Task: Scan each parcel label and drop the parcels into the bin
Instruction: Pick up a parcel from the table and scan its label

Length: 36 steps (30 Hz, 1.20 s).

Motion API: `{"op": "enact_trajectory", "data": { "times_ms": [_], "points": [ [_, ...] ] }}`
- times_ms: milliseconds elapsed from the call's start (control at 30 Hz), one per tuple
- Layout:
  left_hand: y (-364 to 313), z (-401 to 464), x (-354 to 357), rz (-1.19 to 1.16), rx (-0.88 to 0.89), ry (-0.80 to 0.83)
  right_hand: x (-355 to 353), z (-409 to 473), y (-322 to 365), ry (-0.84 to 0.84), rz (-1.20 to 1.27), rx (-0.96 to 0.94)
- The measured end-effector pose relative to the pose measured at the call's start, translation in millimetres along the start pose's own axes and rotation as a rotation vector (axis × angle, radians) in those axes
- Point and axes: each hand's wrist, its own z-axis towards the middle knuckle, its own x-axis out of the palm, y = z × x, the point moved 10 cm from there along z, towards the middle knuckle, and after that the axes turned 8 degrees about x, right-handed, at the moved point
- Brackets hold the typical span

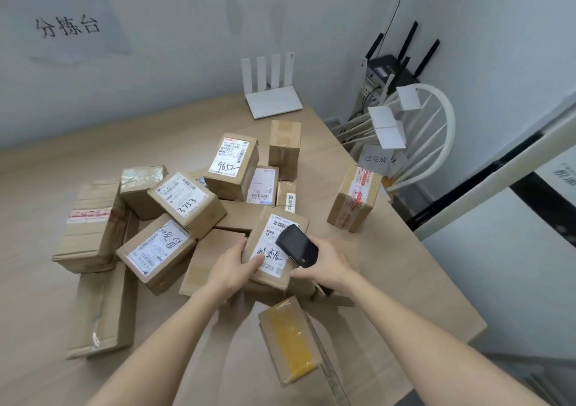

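At six o'clock: left hand (232,267) grips parcel (274,250), right hand (324,264) clasps scanner (296,245) — aim at barcode, hold steady.

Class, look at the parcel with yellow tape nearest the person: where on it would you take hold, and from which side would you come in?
Grip the yellow-taped parcel across its two long side faces, coming down from above. It lies flat on the table, taped face up, standing apart from the pile, so both long sides look free. The left hand seems better placed to do it, since the right hand holds the scanner.
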Motion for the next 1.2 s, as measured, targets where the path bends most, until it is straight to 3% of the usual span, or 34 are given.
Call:
{"op": "enact_trajectory", "data": {
  "times_ms": [367, 633, 767, 1033, 1200],
  "points": [
    [7, -1, -13, -0.424, -0.128, -0.109, -21, 3, 37, -0.003, 0.011, -0.087],
    [-50, -37, -76, -0.600, 0.103, -0.197, -58, -25, 120, -0.008, 0.009, -0.234],
    [-63, -72, -125, -0.671, 0.137, -0.313, -68, -48, 174, -0.041, -0.020, -0.330],
    [-66, -190, -247, -0.544, 0.212, -0.595, -61, -171, 323, -0.163, -0.240, -0.573],
    [-34, -287, -320, -0.481, 0.217, -0.774, -35, -267, 407, -0.267, -0.335, -0.708]
  ]
}}
